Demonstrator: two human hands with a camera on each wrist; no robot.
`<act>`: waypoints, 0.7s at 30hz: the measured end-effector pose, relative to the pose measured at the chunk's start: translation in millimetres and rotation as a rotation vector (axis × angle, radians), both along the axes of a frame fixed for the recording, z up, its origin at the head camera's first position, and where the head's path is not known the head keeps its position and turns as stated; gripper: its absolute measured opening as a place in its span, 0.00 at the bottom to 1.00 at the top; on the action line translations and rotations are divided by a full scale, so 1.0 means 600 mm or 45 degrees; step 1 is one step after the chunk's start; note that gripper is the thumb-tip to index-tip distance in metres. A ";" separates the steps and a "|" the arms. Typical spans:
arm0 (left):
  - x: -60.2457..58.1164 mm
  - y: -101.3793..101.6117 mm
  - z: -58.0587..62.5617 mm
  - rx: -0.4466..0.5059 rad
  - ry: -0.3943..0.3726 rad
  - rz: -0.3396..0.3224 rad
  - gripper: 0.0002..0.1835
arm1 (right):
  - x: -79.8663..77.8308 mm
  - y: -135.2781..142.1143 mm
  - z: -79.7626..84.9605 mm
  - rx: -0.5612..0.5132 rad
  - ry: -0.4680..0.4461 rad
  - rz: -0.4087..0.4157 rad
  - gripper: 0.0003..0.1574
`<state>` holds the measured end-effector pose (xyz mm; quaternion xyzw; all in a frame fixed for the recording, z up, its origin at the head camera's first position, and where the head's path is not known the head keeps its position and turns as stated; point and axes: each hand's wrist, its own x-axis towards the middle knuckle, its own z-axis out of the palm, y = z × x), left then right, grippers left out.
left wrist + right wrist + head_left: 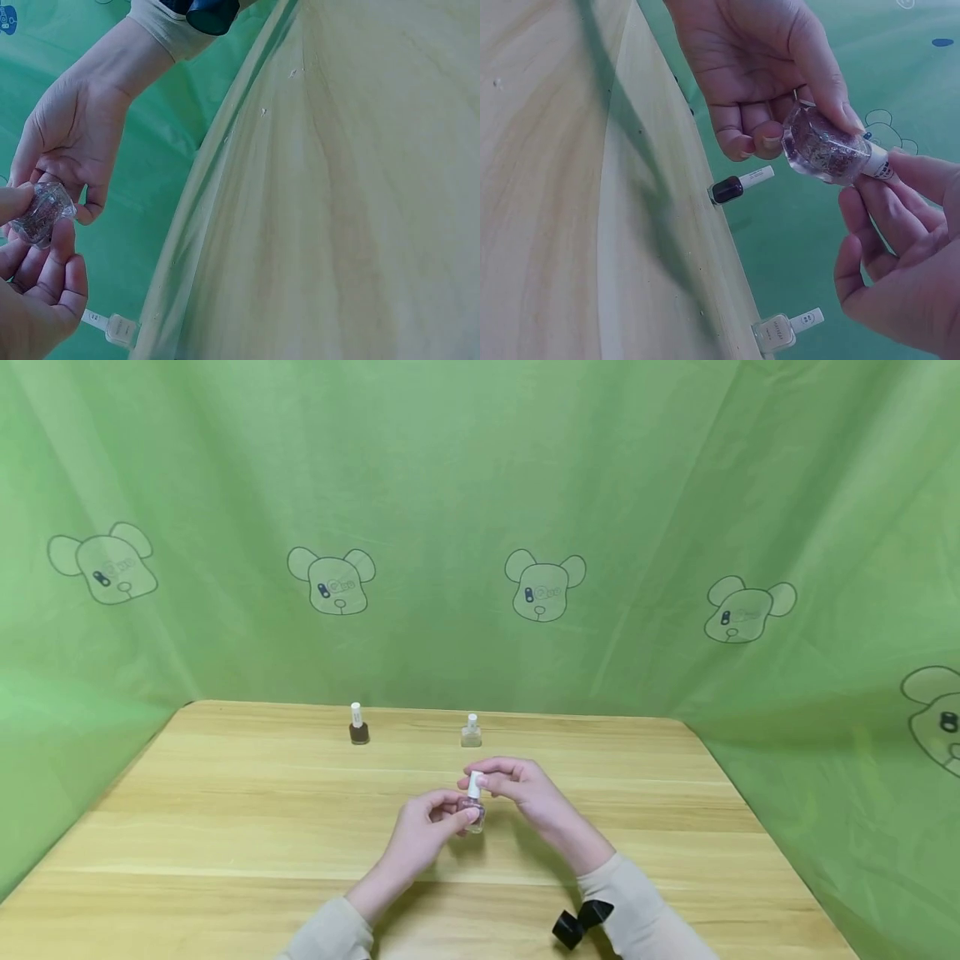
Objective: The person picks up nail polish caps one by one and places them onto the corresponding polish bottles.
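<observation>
A clear nail polish bottle with pinkish glitter (821, 142) and a white cap (475, 785) is held between both hands above the table. My left hand (427, 828) grips the glass body between thumb and fingers. The white cap is pinched by my right hand (525, 789) from the upper right. Standing behind the hands is a pale, nearly clear nail polish bottle (471, 737). To its left stands a dark nail polish bottle (359, 732), also with a white cap.
The wooden table (225, 843) reaches back to a green curtain (442, 485) printed with bear faces, which also hangs along both sides. A black device (570, 928) is strapped at the right sleeve.
</observation>
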<state>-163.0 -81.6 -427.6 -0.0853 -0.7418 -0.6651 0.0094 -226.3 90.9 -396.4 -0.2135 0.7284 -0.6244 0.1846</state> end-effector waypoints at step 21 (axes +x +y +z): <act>0.032 0.005 0.054 -0.156 0.069 0.050 0.13 | 0.020 -0.022 -0.005 -0.055 0.065 -0.364 0.16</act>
